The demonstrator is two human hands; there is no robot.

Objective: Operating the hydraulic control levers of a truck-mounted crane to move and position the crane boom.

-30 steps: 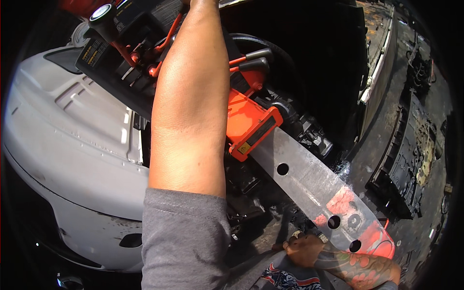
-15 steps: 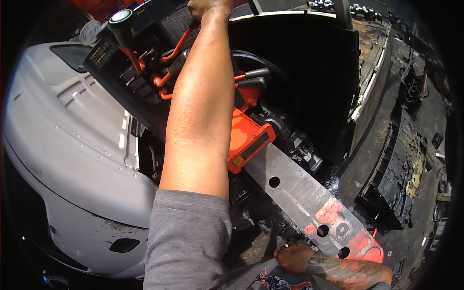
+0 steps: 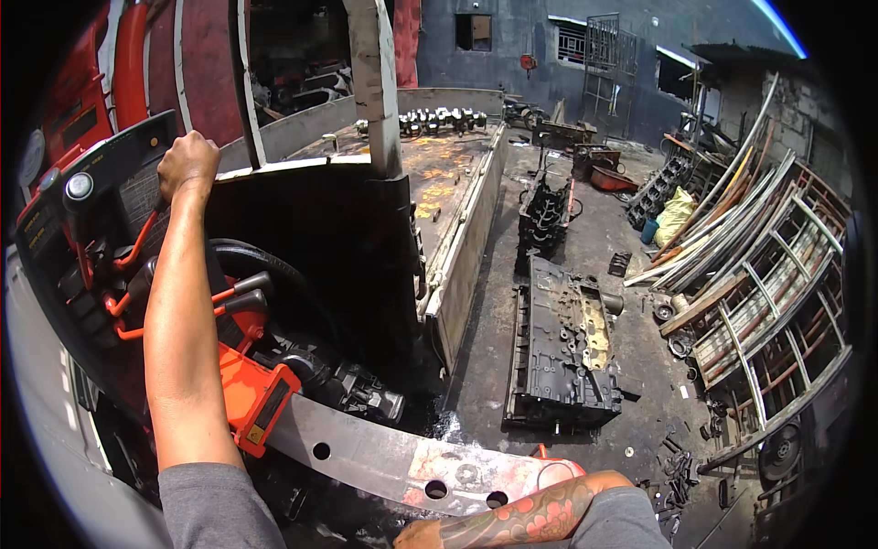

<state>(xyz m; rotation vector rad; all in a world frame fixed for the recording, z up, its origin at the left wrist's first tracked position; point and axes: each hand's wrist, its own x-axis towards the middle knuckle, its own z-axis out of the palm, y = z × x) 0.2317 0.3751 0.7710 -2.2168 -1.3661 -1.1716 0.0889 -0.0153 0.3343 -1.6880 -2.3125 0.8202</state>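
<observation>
yard floor (image 3: 476, 352) is swinging into view; i'm seemingly continuing, left hand (image 3: 189, 165) closed around red lever (image 3: 137, 240) at dash (image 3: 133, 165) edge; right hand (image 3: 418, 534), can't tell grip.

On my feed I see a short grey left sleeve (image 3: 219, 506), a right sleeve (image 3: 622, 522) in similar grey, a flower tattoo (image 3: 541, 516) along the right forearm (image 3: 471, 531), and a bare left hand (image 3: 190, 165).

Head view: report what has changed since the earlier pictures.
The view swung up and right: the engine block now sits further left in the picture, and a wall has appeared. Nothing visibly let go. The left hand stays on a red lever, the right hand low near the bar.
</observation>
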